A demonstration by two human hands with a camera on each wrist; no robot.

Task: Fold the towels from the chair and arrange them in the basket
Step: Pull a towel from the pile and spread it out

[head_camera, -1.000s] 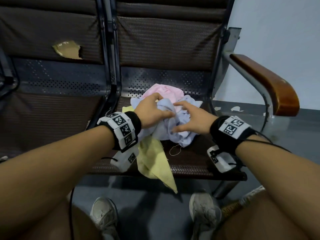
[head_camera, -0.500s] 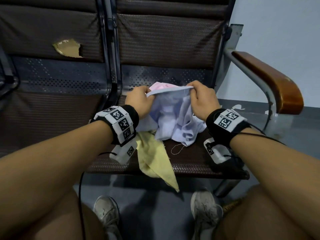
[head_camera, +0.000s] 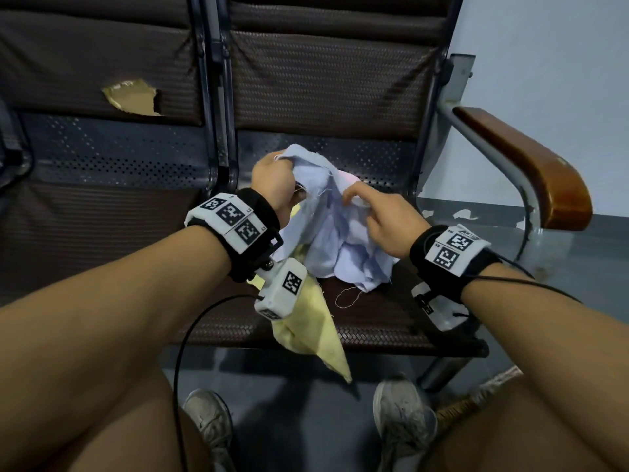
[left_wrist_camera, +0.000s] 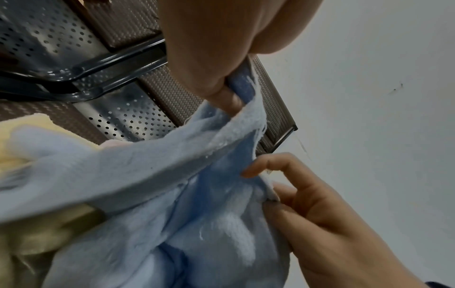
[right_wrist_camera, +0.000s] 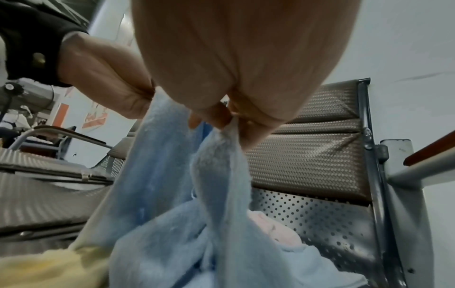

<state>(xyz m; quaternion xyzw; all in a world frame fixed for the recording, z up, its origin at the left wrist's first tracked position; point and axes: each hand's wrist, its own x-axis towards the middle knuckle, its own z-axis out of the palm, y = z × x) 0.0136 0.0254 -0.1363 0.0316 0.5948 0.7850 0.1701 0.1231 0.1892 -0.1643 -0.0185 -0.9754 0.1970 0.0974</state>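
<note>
A light blue towel (head_camera: 335, 233) hangs bunched over the chair seat (head_camera: 374, 321), its top lifted. My left hand (head_camera: 272, 180) grips its upper edge, fingers curled round the cloth (left_wrist_camera: 236, 91). Just to the right and lower, my right hand (head_camera: 377, 216) pinches another part of the same towel (right_wrist_camera: 221, 136) between thumb and fingers. A pink towel (head_camera: 350, 180) peeks out behind the blue one; it also shows in the right wrist view (right_wrist_camera: 273, 228). A yellow towel (head_camera: 313, 328) lies under them and droops over the seat's front edge.
The seat belongs to a row of brown woven chairs; the left backrest has a torn patch (head_camera: 132, 98). A wooden armrest (head_camera: 531, 172) juts out at the right. Part of a woven basket (head_camera: 476, 400) shows on the floor by my right shoe (head_camera: 401, 424).
One second ago both hands lay on the heap. They then lifted the blue towel's edge stretched between them. Now the left hand keeps it raised while the right has dropped lower and regripped.
</note>
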